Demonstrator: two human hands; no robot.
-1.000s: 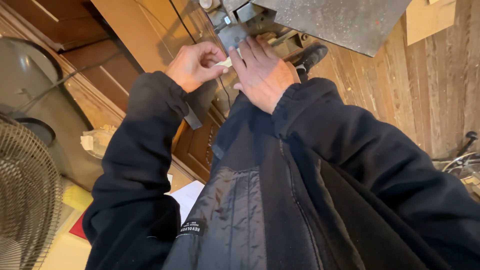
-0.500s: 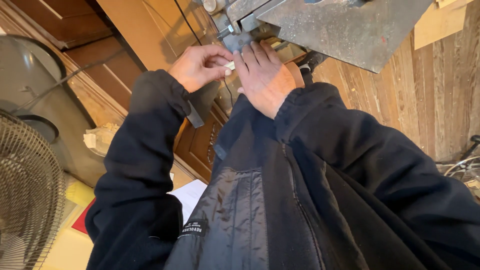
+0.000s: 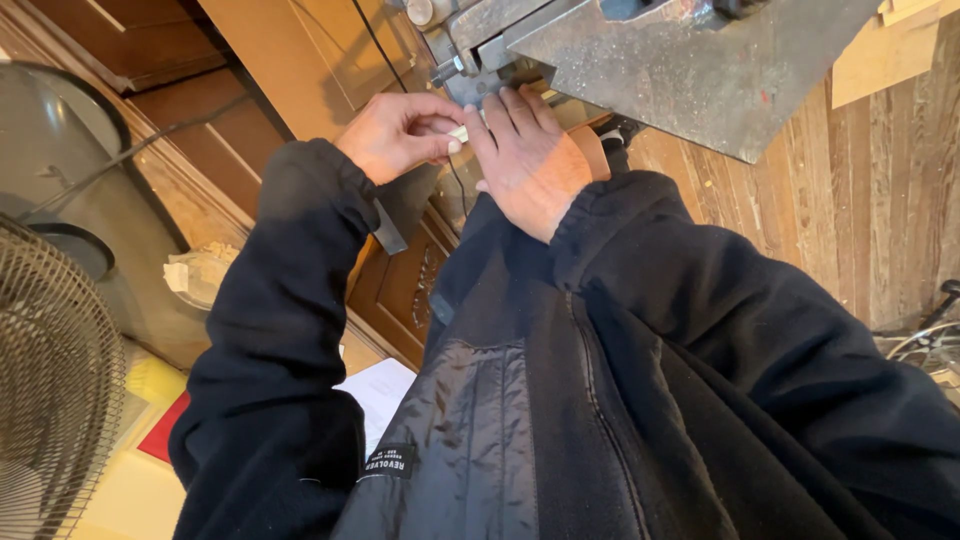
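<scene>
My left hand (image 3: 395, 135) curls at the edge of the grey metal machine (image 3: 690, 60), its fingers (image 3: 440, 148) pinching a small pale piece (image 3: 460, 133). My right hand (image 3: 530, 160) lies flat beside it, fingers pressed together, tips touching that piece. Both black sleeves reach forward. Below are brown carved wood panels (image 3: 400, 290), a plank floor (image 3: 860, 200) and a wire fan guard (image 3: 50, 380) at left.

Two hands (image 3: 400, 135) (image 3: 530, 160), one metal machine (image 3: 680, 60), one fan (image 3: 50, 390).
</scene>
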